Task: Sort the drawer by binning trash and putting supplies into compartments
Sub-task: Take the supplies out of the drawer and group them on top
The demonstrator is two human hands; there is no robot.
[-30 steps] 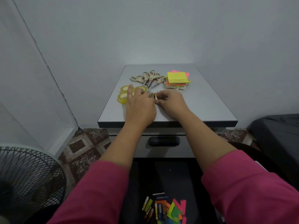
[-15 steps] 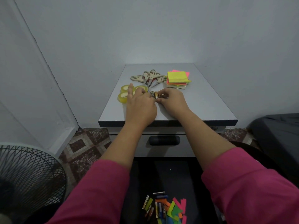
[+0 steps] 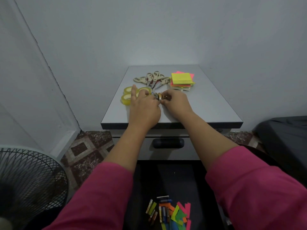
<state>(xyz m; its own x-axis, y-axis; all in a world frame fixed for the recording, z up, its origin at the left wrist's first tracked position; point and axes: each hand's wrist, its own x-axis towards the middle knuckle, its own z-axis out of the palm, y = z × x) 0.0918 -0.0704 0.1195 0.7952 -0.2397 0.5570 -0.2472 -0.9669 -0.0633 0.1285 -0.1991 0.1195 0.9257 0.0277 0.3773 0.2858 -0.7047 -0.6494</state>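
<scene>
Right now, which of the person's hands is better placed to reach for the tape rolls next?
Probably the left hand. Its outstretched finger already lies over the tape rolls at the desk's left side. The right hand is further from them and pinching the small batteries between both hands.

1. Left hand (image 3: 144,108) and right hand (image 3: 176,102) meet at mid table (image 3: 207,103); both pinch a small cluster of batteries (image 3: 158,96)
2. Left index finger straight, lying over the tape rolls (image 3: 127,96)
3. Scissors (image 3: 152,79) fanned behind the hands; sticky notes (image 3: 181,79) stacked to their right
4. Closed drawer (image 3: 167,147) below the tabletop, dark handle
5. Loose batteries and paper scraps (image 3: 168,212) at the bottom edge, on a dark surface
6. Fan (image 3: 28,181) at lower left
</scene>
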